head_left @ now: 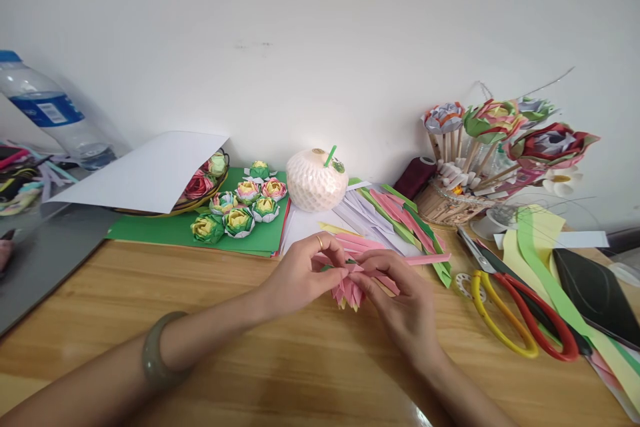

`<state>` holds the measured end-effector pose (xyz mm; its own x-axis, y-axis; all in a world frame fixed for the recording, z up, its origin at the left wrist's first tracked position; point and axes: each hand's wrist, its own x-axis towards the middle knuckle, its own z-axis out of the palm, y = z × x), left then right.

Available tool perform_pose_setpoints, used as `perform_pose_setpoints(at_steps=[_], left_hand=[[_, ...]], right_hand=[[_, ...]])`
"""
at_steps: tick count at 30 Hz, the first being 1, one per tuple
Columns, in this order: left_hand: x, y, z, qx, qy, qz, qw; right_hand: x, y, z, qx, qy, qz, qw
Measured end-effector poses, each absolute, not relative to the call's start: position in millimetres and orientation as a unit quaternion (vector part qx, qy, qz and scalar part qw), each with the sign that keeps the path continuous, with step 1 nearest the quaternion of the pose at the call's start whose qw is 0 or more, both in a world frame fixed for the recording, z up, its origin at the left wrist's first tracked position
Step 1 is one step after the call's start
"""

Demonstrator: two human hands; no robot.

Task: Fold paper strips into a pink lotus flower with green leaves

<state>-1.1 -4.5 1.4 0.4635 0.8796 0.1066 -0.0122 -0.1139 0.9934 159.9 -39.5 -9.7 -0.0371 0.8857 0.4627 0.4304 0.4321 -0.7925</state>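
1. Left hand [313,270]: thumb and fingertips pinch the pink folded-paper piece with pointed petal-like tips [347,295]; a gold-coloured ring [320,242] sits on one finger; a smooth grey-green bangle [152,353] encircles the forearm.

2. Right hand [400,287]: thumb and bent fingers grip the same piece from the opposite side, fingertips close to those of the left.

3. Position of the piece: between the two hands, beneath the fingertips, above the light-brown wood-grain tabletop [210,307]; the fingers partly hide it, and whether it touches the surface cannot be told.

4. Beyond both hands: long pink paper strips [427,259] lie just behind the fingers; a white, dimpled, rounded object with a green stick [316,181] stands farther back.

5. Left of the left hand: a flat green paper sheet [155,232] carries small, round, multicoloured folded-paper flowers [239,221].

6. Right of the right hand: metal scissors with yellow and red handles [487,280] lie nearby; a glossy black flat slab [597,297] lies farther out; behind the scissors, a brown wood-textured basket [443,203] holds large paper flowers on sticks [493,119].
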Motion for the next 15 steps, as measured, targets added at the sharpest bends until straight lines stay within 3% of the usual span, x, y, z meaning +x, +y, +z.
perform_pose_setpoints(at_steps=[6, 15], left_hand=[[-7, 3, 7, 0.634, 0.286, 0.300, 0.653], [-7, 10, -1, 0.640, 0.365, 0.337, 0.586]], right_hand=[[162, -39, -7, -0.422, -0.706, 0.265, 0.503], [162, -36, -9, -0.474, -0.658, 0.364, 0.458]])
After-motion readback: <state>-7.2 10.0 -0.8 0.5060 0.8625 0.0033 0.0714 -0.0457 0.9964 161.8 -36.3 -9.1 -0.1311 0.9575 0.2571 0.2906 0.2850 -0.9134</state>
